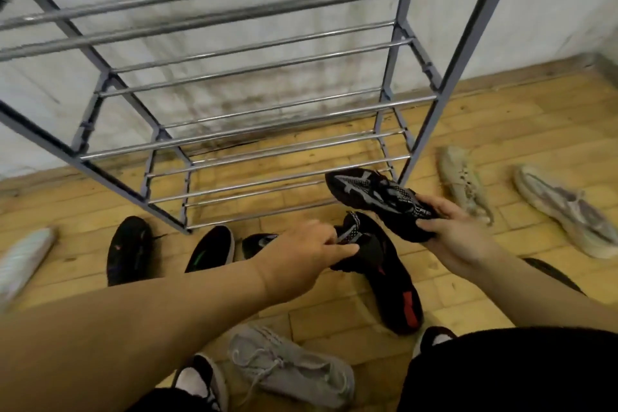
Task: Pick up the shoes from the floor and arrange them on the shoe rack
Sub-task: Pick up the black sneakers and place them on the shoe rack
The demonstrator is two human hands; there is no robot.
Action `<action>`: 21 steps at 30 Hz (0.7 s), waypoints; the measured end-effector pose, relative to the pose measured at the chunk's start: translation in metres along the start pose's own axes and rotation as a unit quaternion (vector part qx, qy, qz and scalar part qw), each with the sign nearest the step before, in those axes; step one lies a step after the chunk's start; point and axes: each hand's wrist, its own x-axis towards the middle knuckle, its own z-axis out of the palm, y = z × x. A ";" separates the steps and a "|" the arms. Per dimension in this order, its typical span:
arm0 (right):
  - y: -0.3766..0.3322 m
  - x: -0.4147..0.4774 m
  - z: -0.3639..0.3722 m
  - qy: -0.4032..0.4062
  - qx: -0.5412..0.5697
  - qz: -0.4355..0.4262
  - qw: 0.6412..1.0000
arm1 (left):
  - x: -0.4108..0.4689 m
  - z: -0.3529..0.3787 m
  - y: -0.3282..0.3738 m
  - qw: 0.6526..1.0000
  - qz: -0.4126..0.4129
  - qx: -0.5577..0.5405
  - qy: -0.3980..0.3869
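A grey metal shoe rack (234,77) with several bare rail shelves stands against the white wall. My right hand (454,231) grips the heel of a black sneaker with grey stripes (368,189), held in the air with its toe near the rack's lowest rails. My left hand (301,257) pinches the tongue of the matching black sneaker (361,237). Directly beneath it lies a black shoe with a red mark (398,291) on the floor.
On the wooden floor lie two black shoes (128,249) (212,249) left of my hands, a grey knit sneaker (291,365) near my feet, two pale sneakers (465,182) (565,211) at the right and a light shoe (23,257) at far left.
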 end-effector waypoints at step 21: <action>0.052 0.118 0.014 -0.052 -0.072 0.039 0.995 | 0.066 0.142 -0.081 0.962 -0.222 0.014 0.156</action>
